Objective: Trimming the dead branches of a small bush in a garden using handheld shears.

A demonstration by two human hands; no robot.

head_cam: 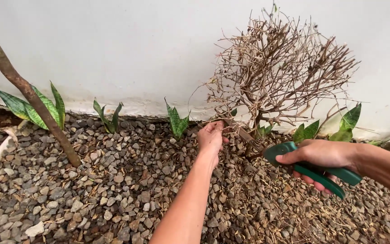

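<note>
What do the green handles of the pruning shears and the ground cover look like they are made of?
The green handles of the pruning shears, gripped by the right hand, look like smooth plastic or rubber coating with a faint sheen. The grey-brown ground cover is loose crushed stone: angular, matte pieces.

Garden bed: gravel [127,190], young plants [109,118], white wall [113,45].

Gravel bed [113,199] with dry twigs [294,212]
</note>
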